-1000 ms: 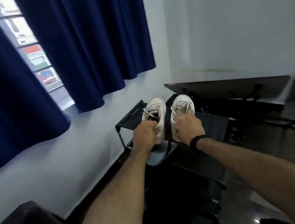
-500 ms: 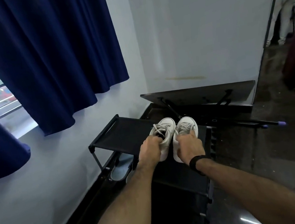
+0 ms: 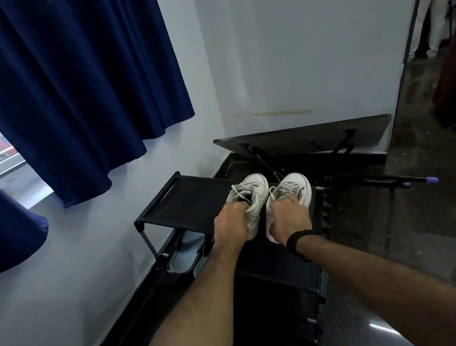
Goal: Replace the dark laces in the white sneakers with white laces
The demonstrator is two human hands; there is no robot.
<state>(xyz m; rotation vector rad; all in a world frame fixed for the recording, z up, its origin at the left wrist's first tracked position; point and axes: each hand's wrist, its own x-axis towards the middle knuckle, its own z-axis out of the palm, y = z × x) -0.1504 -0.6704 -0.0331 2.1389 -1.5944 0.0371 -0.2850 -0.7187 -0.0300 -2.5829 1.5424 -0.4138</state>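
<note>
**Both sneakers held at the rack's top shelf**

A black shoe rack stands against the wall under a navy curtain. At its top shelf's right end, the left hand grips the left sneaker by its opening, and the right hand grips the right sneaker. Both carry pale laces.
</note>
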